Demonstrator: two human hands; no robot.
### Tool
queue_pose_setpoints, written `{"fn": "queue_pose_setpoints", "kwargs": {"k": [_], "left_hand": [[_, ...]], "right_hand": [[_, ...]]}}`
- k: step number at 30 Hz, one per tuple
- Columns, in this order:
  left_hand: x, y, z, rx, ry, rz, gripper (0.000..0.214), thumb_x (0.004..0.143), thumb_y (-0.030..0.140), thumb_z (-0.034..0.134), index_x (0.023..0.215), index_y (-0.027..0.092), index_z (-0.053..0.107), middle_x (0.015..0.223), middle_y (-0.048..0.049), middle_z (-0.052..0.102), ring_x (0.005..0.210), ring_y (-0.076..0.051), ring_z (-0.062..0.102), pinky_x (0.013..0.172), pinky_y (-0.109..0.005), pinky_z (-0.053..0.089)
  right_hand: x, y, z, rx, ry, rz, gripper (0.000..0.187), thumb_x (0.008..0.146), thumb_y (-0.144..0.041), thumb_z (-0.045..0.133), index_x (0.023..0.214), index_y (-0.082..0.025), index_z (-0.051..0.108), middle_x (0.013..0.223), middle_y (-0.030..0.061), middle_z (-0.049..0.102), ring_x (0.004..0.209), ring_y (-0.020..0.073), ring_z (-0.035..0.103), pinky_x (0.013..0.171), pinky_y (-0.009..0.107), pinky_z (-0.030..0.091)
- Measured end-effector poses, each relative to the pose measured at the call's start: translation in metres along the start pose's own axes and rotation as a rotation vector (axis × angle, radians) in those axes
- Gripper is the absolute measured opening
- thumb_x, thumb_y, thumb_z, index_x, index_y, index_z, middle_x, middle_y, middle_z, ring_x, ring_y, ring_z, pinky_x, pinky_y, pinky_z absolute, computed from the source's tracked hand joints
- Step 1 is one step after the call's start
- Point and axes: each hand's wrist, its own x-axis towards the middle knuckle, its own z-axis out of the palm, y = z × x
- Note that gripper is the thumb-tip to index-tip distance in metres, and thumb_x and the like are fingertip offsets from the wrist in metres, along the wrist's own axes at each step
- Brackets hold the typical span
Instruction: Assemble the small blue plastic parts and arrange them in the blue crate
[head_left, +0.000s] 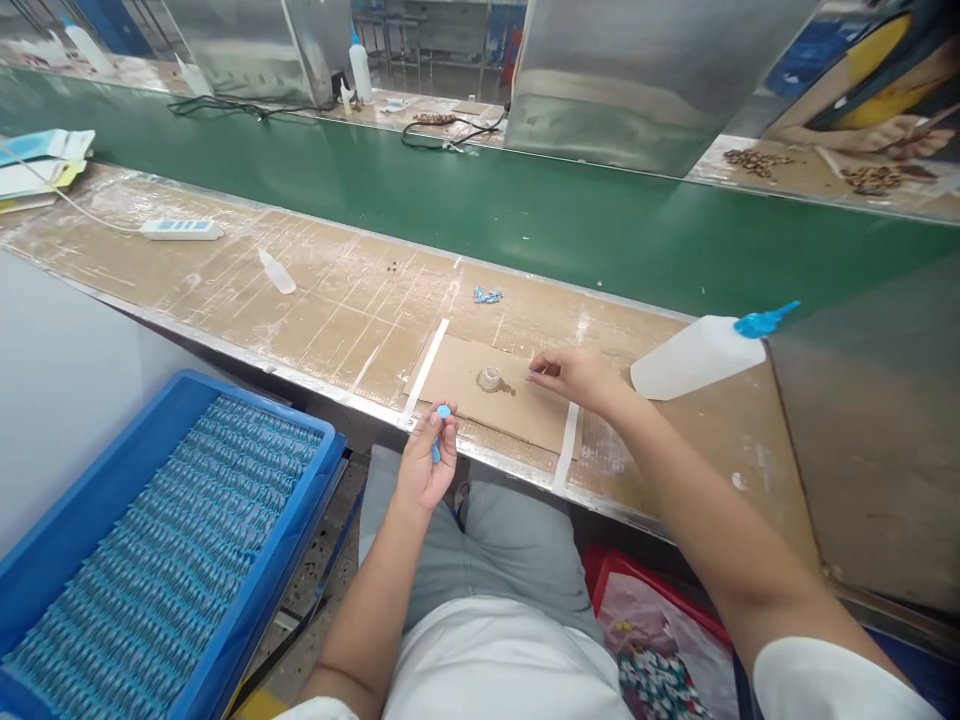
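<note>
A green belt [420, 215] runs crosswise beyond both hands, the largest thing about them. On the near side of it, the workbench [330, 320] spreads under the right hand and past the left. A blue tray [289, 505] lies to the left of the left hand and lower, filled with close rows of slim blue pieces [172, 540]. Below the right forearm sits a red basket [597, 575], a bag of small mixed-coloured bits inside it. To the right of the right hand, a white bottle [694, 358] with a blue nozzle leans over at a slant. A cardboard sheet [517, 415] lies on the bench between the hands and reaches beneath the right fingertips.

The left hand [429, 460], at the bench's near edge, has its thumb and fingers closed around a blue piece [443, 411]; the round top shows at the fingertips, another part lower between the fingers. The right hand [574, 375] hangs over the sheet in a narrow pinch. Left of that pinch, and beyond the left hand, stands a small clear pot [490, 379]. Farther out from both grips lies a little heap of blue and white bits [487, 295]. Smallest is a bluish bit [533, 373] between the right thumb and forefinger.
</note>
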Motion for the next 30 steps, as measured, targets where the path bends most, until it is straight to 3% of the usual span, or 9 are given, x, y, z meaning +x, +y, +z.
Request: {"fn": "queue_pose_setpoints", "kwargs": {"k": [6, 11, 20, 27, 30], "left_hand": [[-0.009, -0.010, -0.004, 0.024, -0.053, 0.001, 0.024, 0.091, -0.001, 0.054, 0.101, 0.011, 0.072, 0.102, -0.0078, 0.075, 0.082, -0.006, 0.073, 0.077, -0.010, 0.058], [-0.008, -0.014, -0.003, 0.030, -0.056, 0.015, 0.020, 0.091, 0.002, 0.057, 0.097, 0.011, 0.073, 0.100, -0.0084, 0.076, 0.078, -0.006, 0.072, 0.075, -0.011, 0.058], [0.009, -0.026, 0.009, 0.014, -0.062, -0.010, 0.015, 0.095, 0.011, 0.058, 0.098, 0.010, 0.073, 0.094, -0.0075, 0.076, 0.074, -0.006, 0.071, 0.073, -0.012, 0.058], [0.014, -0.032, 0.008, 0.063, -0.076, -0.009, 0.011, 0.087, 0.012, 0.070, 0.098, 0.011, 0.072, 0.088, -0.0065, 0.076, 0.071, -0.008, 0.072, 0.070, -0.014, 0.059], [0.014, -0.035, 0.007, 0.092, -0.114, 0.011, 0.010, 0.083, 0.010, 0.074, 0.093, 0.010, 0.072, 0.085, -0.0067, 0.076, 0.071, -0.009, 0.073, 0.070, -0.015, 0.059]], "right_hand": [[-0.010, -0.005, 0.022, 0.086, 0.146, 0.005, 0.016, 0.085, -0.038, 0.066, 0.089, -0.029, 0.079, 0.097, 0.0002, 0.078, 0.081, 0.0210, 0.072, 0.077, 0.034, 0.057], [-0.020, 0.001, 0.030, 0.092, 0.233, 0.070, 0.018, 0.086, -0.041, 0.067, 0.093, -0.032, 0.080, 0.098, -0.0009, 0.078, 0.076, 0.0211, 0.072, 0.078, 0.037, 0.059], [-0.031, 0.005, 0.043, 0.188, 0.386, 0.083, 0.021, 0.085, -0.043, 0.068, 0.096, -0.028, 0.080, 0.098, 0.0019, 0.077, 0.088, 0.0254, 0.074, 0.082, 0.042, 0.061], [-0.023, -0.033, 0.036, 0.429, 0.686, 0.133, 0.028, 0.083, -0.048, 0.073, 0.098, -0.026, 0.079, 0.096, 0.0038, 0.077, 0.084, 0.0251, 0.074, 0.082, 0.043, 0.062], [-0.013, -0.051, 0.038, 0.448, 0.706, 0.076, 0.030, 0.086, -0.049, 0.071, 0.102, -0.025, 0.078, 0.097, 0.0052, 0.077, 0.085, 0.0245, 0.074, 0.082, 0.042, 0.062]]}}
